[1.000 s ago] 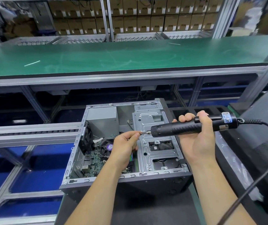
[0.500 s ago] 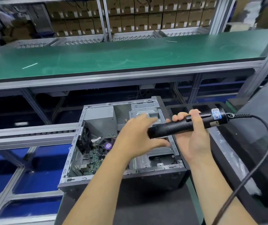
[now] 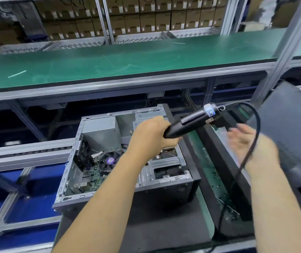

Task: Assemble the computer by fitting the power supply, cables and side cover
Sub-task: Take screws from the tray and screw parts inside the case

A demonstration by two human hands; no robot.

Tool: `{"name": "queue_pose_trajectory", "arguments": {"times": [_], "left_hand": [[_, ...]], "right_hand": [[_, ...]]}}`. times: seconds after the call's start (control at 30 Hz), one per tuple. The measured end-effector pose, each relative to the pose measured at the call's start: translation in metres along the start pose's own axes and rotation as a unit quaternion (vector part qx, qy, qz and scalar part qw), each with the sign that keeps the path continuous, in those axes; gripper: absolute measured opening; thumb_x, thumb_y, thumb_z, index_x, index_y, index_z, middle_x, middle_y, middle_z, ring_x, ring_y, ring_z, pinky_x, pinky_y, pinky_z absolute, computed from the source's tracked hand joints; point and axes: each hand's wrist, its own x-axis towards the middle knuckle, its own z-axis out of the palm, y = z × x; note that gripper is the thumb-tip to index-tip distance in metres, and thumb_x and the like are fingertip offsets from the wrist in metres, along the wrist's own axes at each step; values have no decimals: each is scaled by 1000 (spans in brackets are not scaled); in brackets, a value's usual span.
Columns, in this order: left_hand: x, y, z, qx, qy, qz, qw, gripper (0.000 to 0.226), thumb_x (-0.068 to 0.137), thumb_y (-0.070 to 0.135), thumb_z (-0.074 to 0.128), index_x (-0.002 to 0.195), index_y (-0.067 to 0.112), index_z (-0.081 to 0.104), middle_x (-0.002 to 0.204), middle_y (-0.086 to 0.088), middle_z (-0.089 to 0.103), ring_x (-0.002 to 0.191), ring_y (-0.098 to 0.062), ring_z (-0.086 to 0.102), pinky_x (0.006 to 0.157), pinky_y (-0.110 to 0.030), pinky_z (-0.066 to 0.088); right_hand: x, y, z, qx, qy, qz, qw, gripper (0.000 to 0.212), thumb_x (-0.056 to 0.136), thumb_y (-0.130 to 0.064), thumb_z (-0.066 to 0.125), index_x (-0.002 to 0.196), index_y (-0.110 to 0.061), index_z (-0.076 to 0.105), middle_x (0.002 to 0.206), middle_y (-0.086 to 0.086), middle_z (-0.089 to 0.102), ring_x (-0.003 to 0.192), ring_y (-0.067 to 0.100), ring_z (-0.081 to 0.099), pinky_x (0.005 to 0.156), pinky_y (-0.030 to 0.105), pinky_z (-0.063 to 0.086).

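The blue label [image 3: 210, 110] on the screwdriver [image 3: 189, 123] is unreadable.

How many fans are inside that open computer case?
2: one fan upright on the case's left wall, one fan flat on the board. The arm may hide others.

Setting: electronics assembly line in a factory. Evidence: long green-matted tabletop [image 3: 127, 63] on aluminium-profile framing, spanning the far side from left edge to right; stacked brown cartons [image 3: 146, 17] with white labels on racking beyond its far edge; grey roller conveyor rail [image 3: 25, 152] at left, blue bins [image 3: 36, 189] beneath it; open computer case [image 3: 109, 161] on a dark mat at the near station; corded electric screwdriver [image 3: 191, 121] above the case; black side cover [image 3: 295, 128] leaning at right.
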Motion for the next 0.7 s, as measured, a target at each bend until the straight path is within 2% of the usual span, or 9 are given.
{"name": "queue_pose_trajectory", "arguments": {"times": [0.07,0.13,0.17,0.23,0.27,0.37,0.57,0.63,0.7], "left_hand": [[4,-1,-3,35,-7,-5,999,35,84,49,68,75,17,58,72,3,44,66,-21,48,55,-30,29],[5,3,0,35,-13,-11,999,33,85,46,67,74,17,55,72,3,41,66,-22,47,58,-30,29],[4,6,2,28,-12,-15,999,33,86,45,68,75,16,56,73,3,41,67,-23,47,58,-31,29],[1,8,8,8,-5,-26,1000,33,85,43,69,76,12,60,74,1,43,69,-24,49,59,-31,29],[1,9,9,-1,-2,-27,1000,32,84,42,70,78,12,62,74,1,44,70,-24,50,59,-31,29],[0,12,10,7,-12,-9,1000,35,84,45,71,79,13,59,76,0,45,71,-25,50,61,-32,30],[-4,7,10,2,-17,5,1000,40,89,49,66,116,19,66,87,2,50,85,-22,55,75,-33,39],[-10,-9,1,-43,-20,7,999,59,86,57,66,135,27,58,95,6,54,92,-14,53,81,-27,41],[-27,-33,-7,-135,60,-75,986,59,86,64,58,130,25,62,94,9,56,87,-6,50,77,-24,40]], "right_hand": [[-4,-14,-6,-48,261,-187,946,19,90,-16,52,103,-21,63,91,-3,66,75,7,64,87,51,52],[-20,-24,12,-78,265,-358,892,14,91,-24,52,89,-32,63,77,-2,63,69,20,61,66,45,51],[-31,-22,27,-73,211,-370,902,20,95,-29,53,78,-32,64,66,-1,62,60,25,60,56,38,48],[-52,-8,57,-53,97,-235,966,38,93,-52,58,70,-23,67,57,4,63,50,24,62,49,29,48],[-58,0,70,-43,45,-142,988,46,89,-64,61,80,-20,69,66,5,69,58,23,67,54,32,55],[-61,14,98,111,-61,33,991,71,76,-65,69,124,-15,55,108,8,73,100,24,74,92,48,59],[-53,26,131,230,3,19,973,29,96,-37,68,112,-16,56,96,14,70,93,30,72,96,56,56],[-51,25,134,243,-1,-6,970,31,94,-36,69,110,-14,54,91,10,69,88,27,72,93,57,58],[-47,21,136,248,-20,-45,968,34,90,-38,71,108,-17,51,80,5,67,78,24,70,85,54,61]]}}
